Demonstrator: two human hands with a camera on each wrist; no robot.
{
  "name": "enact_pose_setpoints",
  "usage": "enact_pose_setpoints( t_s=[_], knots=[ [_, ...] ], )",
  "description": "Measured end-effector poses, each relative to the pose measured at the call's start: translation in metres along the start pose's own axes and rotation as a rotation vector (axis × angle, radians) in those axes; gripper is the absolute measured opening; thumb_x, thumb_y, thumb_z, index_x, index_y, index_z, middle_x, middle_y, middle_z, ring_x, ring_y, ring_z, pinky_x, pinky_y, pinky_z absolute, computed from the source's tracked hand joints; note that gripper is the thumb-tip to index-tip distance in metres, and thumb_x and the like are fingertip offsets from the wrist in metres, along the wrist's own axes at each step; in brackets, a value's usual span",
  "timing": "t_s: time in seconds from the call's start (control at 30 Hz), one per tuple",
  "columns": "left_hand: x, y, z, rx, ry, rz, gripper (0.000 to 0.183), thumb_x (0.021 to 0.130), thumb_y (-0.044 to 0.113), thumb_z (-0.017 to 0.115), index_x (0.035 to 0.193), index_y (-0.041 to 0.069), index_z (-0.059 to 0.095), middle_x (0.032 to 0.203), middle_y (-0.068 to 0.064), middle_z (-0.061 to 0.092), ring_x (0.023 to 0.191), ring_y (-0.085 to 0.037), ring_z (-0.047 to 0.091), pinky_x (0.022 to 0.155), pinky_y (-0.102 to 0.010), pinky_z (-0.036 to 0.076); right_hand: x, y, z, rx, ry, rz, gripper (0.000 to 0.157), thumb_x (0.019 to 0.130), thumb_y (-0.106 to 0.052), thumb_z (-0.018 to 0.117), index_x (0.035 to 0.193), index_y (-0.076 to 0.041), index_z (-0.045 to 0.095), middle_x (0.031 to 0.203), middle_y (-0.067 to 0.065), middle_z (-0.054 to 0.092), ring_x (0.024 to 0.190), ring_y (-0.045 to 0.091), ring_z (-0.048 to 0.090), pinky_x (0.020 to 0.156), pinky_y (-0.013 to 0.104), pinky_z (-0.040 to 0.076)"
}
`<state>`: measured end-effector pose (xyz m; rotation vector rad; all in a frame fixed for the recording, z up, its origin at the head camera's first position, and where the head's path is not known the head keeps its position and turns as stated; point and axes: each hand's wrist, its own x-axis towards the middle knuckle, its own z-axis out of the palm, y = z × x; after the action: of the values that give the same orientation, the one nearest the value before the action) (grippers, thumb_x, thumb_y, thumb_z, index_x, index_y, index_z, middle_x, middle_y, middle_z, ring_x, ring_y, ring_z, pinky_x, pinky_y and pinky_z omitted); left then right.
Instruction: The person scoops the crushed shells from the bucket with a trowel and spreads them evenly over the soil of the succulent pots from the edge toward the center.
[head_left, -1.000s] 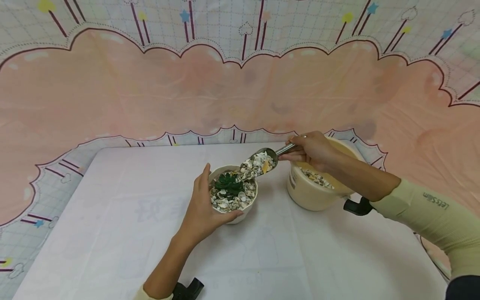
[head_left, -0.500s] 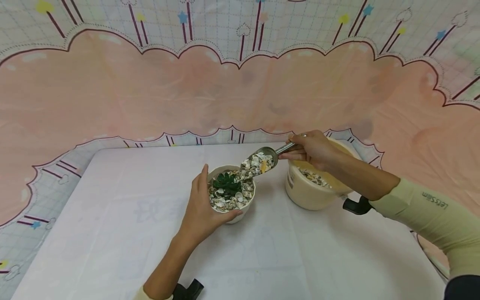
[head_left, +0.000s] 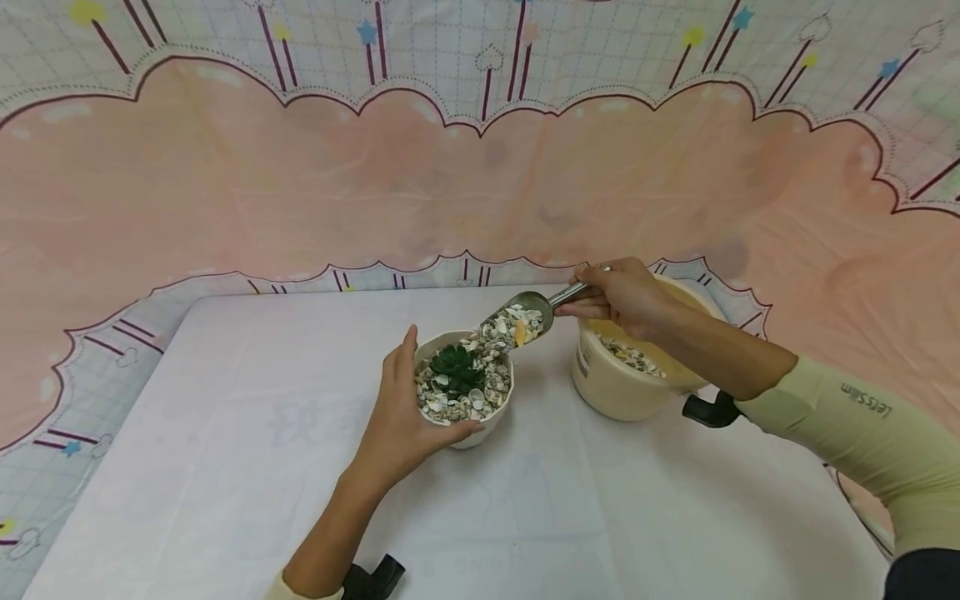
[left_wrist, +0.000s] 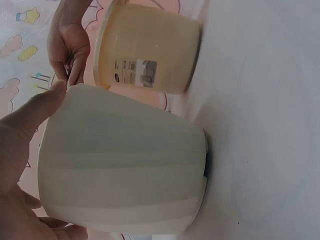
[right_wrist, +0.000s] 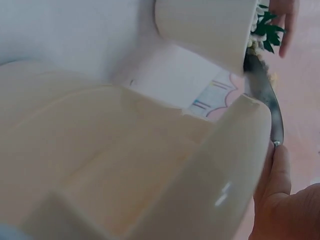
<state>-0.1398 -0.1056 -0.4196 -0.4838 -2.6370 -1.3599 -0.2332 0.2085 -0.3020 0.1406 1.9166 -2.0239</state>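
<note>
A white flower pot [head_left: 474, 439] stands on the table, holding a dark green succulent [head_left: 459, 367] amid pale pebbles [head_left: 456, 407]. My left hand [head_left: 401, 429] grips the pot from the left, thumb at the near side and fingers along the far rim. With its fingers round the handle, my right hand [head_left: 633, 298] holds a metal scoop [head_left: 535, 302] tilted down over the pot's right rim. Pebbles heap in the scoop, with one yellow piece among them, and run onto those in the pot. In the left wrist view the pot's ribbed wall [left_wrist: 125, 160] hides the plant.
A cream bucket [head_left: 611, 392] with pebbles inside stands to the right of the pot, under my right forearm. White cloth [head_left: 262, 467] covers the table. Behind it hangs a peach patterned cloth [head_left: 420, 192].
The scoop has shifted slightly left and tipped further, and pebbles slide from its tip into the pot. The left hand keeps its hold on the pot.
</note>
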Motion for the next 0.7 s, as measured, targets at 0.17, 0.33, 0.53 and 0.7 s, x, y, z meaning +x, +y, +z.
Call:
enact_pose_setpoints(
  t_s=[0.17,0.33,0.53,0.7],
  knots=[
    [0.002,0.001,-0.002,0.004,0.012,0.007,0.14,0.069,0.038,0.101,0.17,0.011,0.009,0.161,-0.026,0.029,0.146,-0.042,0.038,0.112,-0.062,0.04,0.0,-0.001,0.0,0.015,0.002,-0.001,0.027,0.115,-0.012,0.043,0.117,0.012,0.054,0.088,0.02,0.075,0.081,0.025,0.079,0.078,0.026,0.06],
    [0.003,-0.001,-0.004,-0.032,-0.006,0.005,0.138,0.07,0.032,0.101,0.17,0.012,0.008,0.161,-0.025,0.031,0.145,-0.041,0.04,0.112,-0.062,0.04,0.001,0.0,-0.002,0.018,0.005,0.009,0.025,0.115,-0.011,0.041,0.115,0.011,0.054,0.088,0.02,0.075,0.08,0.025,0.079,0.079,0.027,0.06],
    [0.002,0.002,0.003,-0.016,0.009,-0.027,0.141,0.069,0.037,0.101,0.17,0.012,0.005,0.165,-0.025,0.024,0.149,-0.04,0.033,0.114,-0.062,0.037,0.001,0.002,-0.002,0.023,0.016,0.017,0.025,0.114,-0.01,0.041,0.115,0.011,0.055,0.088,0.02,0.075,0.08,0.024,0.079,0.081,0.028,0.06],
    [0.002,-0.001,0.006,0.006,0.029,-0.042,0.142,0.068,0.043,0.101,0.17,0.014,0.007,0.163,-0.025,0.028,0.147,-0.039,0.036,0.114,-0.061,0.039,0.001,0.003,-0.003,0.031,0.017,0.023,0.024,0.114,-0.009,0.041,0.114,0.011,0.056,0.088,0.019,0.076,0.08,0.024,0.079,0.078,0.027,0.06]
  ],
)
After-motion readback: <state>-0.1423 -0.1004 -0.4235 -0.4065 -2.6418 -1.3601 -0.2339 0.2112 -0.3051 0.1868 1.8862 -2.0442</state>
